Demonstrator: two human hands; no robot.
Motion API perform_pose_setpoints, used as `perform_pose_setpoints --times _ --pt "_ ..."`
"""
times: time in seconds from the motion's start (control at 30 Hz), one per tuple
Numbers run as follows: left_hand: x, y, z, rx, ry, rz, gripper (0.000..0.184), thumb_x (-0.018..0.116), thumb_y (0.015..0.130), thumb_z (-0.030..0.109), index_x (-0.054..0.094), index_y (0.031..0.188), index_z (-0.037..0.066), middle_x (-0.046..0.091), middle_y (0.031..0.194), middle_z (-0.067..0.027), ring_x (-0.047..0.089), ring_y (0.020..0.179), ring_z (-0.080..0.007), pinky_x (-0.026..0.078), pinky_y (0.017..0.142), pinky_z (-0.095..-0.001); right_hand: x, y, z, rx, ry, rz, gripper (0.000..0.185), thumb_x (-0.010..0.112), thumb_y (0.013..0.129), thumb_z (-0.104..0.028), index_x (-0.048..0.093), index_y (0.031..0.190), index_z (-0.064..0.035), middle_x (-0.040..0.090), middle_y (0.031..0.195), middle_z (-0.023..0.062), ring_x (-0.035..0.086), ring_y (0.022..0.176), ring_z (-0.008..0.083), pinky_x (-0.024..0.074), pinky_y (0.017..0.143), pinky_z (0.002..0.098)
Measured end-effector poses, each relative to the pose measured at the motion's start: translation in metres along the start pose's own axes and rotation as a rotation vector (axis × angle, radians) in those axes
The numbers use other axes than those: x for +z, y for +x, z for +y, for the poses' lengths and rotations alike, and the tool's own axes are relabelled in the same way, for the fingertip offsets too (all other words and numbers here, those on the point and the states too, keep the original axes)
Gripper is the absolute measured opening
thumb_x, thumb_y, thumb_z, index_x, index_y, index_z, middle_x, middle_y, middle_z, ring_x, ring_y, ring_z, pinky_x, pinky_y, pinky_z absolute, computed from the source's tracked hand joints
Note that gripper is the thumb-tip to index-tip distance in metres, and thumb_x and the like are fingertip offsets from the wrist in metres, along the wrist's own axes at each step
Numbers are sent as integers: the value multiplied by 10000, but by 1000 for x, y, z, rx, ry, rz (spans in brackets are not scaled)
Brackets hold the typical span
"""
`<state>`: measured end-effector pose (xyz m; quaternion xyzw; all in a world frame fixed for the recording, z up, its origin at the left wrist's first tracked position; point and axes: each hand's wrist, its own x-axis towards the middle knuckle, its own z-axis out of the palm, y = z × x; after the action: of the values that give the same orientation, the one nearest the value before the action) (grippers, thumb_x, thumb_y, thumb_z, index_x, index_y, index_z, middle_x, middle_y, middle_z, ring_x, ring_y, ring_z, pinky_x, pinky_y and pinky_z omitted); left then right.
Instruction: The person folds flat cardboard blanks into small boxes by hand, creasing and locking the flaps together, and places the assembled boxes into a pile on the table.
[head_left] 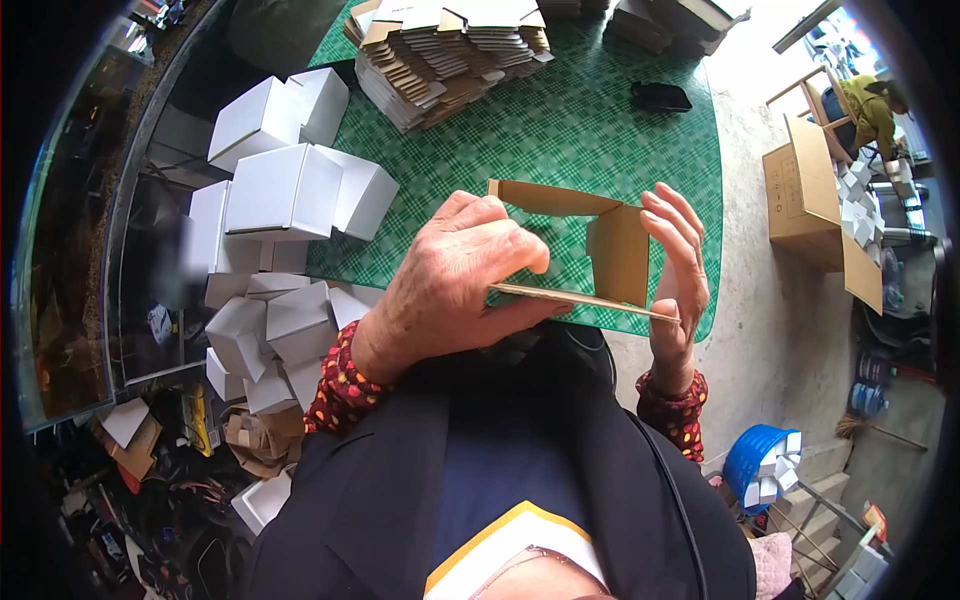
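Over the near edge of the green table, a partly folded cardboard box (618,255) stands as an open frame, its brown inner faces showing. The green cloth is visible through its middle. My left hand (450,270) grips the near panel, with the thumb low on the outside and bent fingers curling over the top edge. My right hand (680,265) rests against the right side of the box, fingers stretched upward and thumb at the near right corner. Flat unfolded cartons (440,70) lie in a high stack at the far side of the table.
Several finished white boxes (280,190) pile up left of the table, with more below. A black object (660,97) lies on the green tablecloth (580,120). At right are a large open carton (800,200), a person (875,110) and a blue basket (750,460) of white boxes.
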<state>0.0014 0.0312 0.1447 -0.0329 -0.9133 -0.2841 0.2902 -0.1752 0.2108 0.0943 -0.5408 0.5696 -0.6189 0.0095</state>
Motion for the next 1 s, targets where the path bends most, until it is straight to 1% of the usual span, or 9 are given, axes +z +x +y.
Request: perform_pose_setpoints --times 0.17,0.3,0.33,0.47,0.5,0.6,0.67,0.83,1.0 --pt "6 2 -4 -114 -59 35 300 864 760 221 652 939 106 658 907 -9 560 813 -189 462 880 -350 3 -6 9 -71 -88 1 487 721 896 -329 653 1314 -91 588 1428 133 443 1415 385 426 1128 545" --pt "15 4 -8 -111 -83 118 357 873 738 207 659 1009 116 647 1103 -51 590 964 -232 471 942 -392 18 -11 14 -121 -268 2 517 733 859 -354 666 1308 -106 587 1438 130 453 1406 404 443 1111 539" --pt "18 4 -11 -110 -83 119 357 873 738 207 659 1009 116 647 1103 -51 590 964 -232 471 942 -392 17 -9 15 -122 -269 3 517 733 859 -354 666 1308 -106 587 1438 130 453 1406 404 443 1111 539" --pt "31 -3 -22 5 -50 243 392 869 709 177 667 1042 126 562 1322 -95 556 1193 -305 450 1062 -441 14 -10 19 -133 -328 1 531 740 831 -344 671 1305 -114 585 1443 121 475 1386 424 451 1105 541" --pt "33 -6 -23 3 -49 243 392 869 709 177 667 1042 126 562 1322 -95 556 1193 -305 450 1062 -441 13 -9 19 -133 -327 0 531 740 831 -344 671 1305 -114 585 1443 121 475 1386 424 451 1105 541" --pt "36 -18 -24 -58 -24 276 407 868 710 194 671 1063 143 500 1437 -127 467 1343 -382 417 1124 -530 12 -6 12 -194 -427 -17 499 719 840 -281 667 1306 -109 596 1430 124 499 1362 424 456 1105 535" --pt "35 -21 -24 -80 -14 286 412 868 710 200 673 1069 148 480 1475 -137 437 1393 -407 406 1144 -560 12 -3 7 -213 -459 -24 490 712 843 -259 666 1306 -107 600 1425 126 507 1354 424 458 1105 532" --pt "31 -19 -24 -45 -132 272 438 862 651 121 670 1045 126 488 1480 -114 449 1402 -382 398 1180 -514 13 4 -3 -183 -594 0 457 687 870 -219 659 1310 -97 632 1387 131 538 1324 414 459 1104 523" --pt "28 -21 -27 -79 -186 282 423 856 674 108 664 1051 111 538 1461 -128 483 1390 -387 425 1167 -516 23 1 7 -128 -368 20 407 658 891 -197 646 1280 -76 656 1354 140 552 1316 394 465 1096 509"
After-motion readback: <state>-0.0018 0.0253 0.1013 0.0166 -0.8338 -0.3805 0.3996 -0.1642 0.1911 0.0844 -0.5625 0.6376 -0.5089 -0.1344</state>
